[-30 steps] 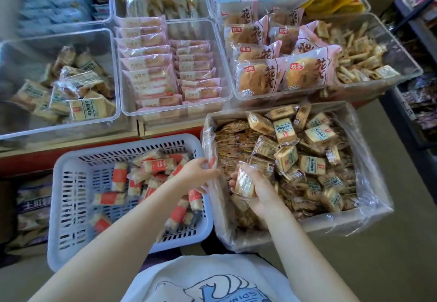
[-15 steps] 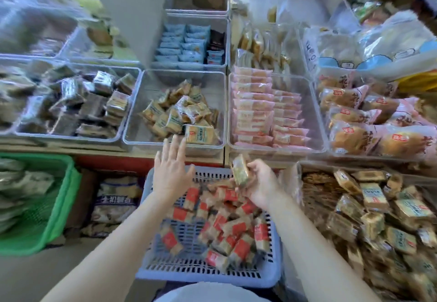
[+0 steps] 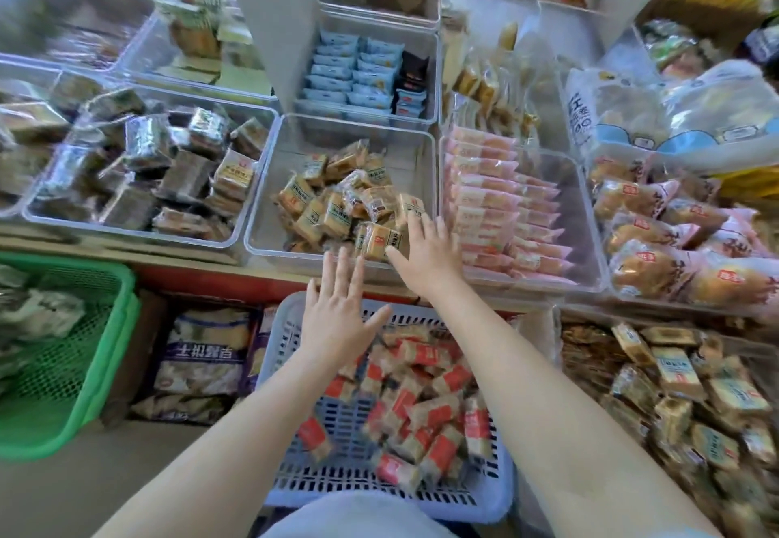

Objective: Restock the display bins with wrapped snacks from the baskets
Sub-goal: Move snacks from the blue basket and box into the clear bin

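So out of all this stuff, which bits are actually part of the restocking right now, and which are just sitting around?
In use:
- right hand, fingers straight over the tan snack packs
- clear middle bin holding them
- left hand, open above the blue basket

Just sitting there:
- green basket
- pink packs
- blue packs
- dark packs

Clear glossy hard-plastic display bin [image 3: 269, 217] at centre, filled with tan snacks in shiny crinkled film wrappers [image 3: 333, 208]; matt slotted lavender plastic basket [image 3: 379, 495] nearest; matt green plastic mesh basket [image 3: 63, 369] at left
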`<state>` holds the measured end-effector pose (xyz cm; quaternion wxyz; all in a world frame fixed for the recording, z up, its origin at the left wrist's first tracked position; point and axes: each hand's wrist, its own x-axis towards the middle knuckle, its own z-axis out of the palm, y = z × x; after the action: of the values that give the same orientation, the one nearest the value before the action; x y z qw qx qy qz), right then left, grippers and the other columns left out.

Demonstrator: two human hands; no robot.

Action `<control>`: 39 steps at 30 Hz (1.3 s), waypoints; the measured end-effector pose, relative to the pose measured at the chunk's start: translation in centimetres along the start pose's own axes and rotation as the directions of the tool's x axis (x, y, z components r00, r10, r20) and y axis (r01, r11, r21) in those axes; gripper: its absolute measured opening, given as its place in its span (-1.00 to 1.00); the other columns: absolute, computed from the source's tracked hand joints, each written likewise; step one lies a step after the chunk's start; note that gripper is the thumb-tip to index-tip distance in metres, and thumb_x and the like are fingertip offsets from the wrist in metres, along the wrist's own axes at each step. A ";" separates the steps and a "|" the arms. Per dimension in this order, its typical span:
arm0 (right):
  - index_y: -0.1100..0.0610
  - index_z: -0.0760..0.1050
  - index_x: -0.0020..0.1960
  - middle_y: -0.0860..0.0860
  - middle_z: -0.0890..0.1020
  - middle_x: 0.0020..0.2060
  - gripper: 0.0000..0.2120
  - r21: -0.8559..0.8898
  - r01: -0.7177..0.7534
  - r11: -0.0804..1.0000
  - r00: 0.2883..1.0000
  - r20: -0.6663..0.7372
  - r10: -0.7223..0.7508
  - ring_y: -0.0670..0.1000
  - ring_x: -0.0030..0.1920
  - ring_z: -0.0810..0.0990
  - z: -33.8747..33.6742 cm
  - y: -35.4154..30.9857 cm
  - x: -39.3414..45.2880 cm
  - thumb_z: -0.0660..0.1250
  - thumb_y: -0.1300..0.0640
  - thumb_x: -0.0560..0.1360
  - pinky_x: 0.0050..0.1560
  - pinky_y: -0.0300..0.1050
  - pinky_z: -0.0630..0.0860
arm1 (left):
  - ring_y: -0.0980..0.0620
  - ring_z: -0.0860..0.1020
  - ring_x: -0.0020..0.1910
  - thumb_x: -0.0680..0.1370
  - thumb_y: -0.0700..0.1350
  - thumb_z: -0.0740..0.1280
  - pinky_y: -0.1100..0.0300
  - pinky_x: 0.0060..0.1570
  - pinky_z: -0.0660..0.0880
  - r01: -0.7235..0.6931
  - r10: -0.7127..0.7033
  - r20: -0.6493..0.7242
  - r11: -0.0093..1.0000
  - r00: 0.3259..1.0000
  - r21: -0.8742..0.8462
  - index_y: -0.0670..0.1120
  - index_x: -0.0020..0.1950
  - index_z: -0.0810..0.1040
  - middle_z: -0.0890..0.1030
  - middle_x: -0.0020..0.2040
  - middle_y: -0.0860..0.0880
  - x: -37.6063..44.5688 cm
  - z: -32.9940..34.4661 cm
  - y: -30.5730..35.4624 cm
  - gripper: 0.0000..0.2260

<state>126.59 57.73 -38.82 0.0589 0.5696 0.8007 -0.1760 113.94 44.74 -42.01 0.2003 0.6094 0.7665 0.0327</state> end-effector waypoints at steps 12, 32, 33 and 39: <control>0.20 0.64 0.09 0.12 0.57 0.07 -0.82 0.433 -0.245 0.867 0.904 -0.221 0.366 0.16 0.13 0.52 1.3 16.8 -15.5 0.33 0.20 0.53 0.15 -0.03 0.43 | -0.11 0.48 0.25 0.64 -0.02 0.22 0.04 0.12 0.46 -0.163 0.171 0.043 0.975 0.984 -0.148 -0.09 0.38 0.47 0.50 0.30 -0.09 -3.1 0.0 14.3 -0.66; 0.11 0.62 0.09 0.05 0.67 0.07 -0.79 0.954 -0.286 0.091 0.835 0.201 0.512 0.06 0.12 0.65 1.0 32.2 -25.3 0.42 0.04 0.51 0.09 -0.09 0.55 | 0.12 0.56 0.18 0.65 0.09 0.20 0.27 -0.22 0.41 -0.386 0.377 0.456 0.919 0.806 -0.077 0.14 0.57 0.27 0.00 0.63 0.22 -6.8 9.5 27.1 -0.53; 0.14 0.61 0.08 0.10 0.68 0.02 -0.86 0.947 -0.181 -0.265 0.838 0.290 0.463 0.06 0.03 0.69 0.4 31.9 -25.7 0.33 0.14 0.57 0.03 -0.11 0.56 | 0.14 0.58 0.07 0.65 0.09 0.21 0.28 -0.25 0.42 -0.387 0.380 0.460 0.918 0.803 -0.084 0.14 0.56 0.27 0.00 0.63 0.22 -6.8 9.5 27.0 -0.54; 0.33 0.55 0.21 0.27 0.67 -0.05 -0.52 0.714 -0.202 -0.670 0.880 0.433 0.196 0.19 -0.20 0.65 -1.1 28.5 -24.0 0.06 -0.02 0.64 -0.24 -0.03 0.59 | 0.05 0.53 0.25 0.64 0.03 0.25 0.22 0.02 0.51 -0.323 0.373 0.207 0.916 0.904 -0.240 0.11 0.42 0.48 0.28 0.55 0.13 -6.8 7.9 25.1 -0.67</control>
<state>161.59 44.94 -36.82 -0.4331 0.4790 0.0306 -0.7629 140.98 43.21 -40.07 0.3456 0.7129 0.6064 0.0683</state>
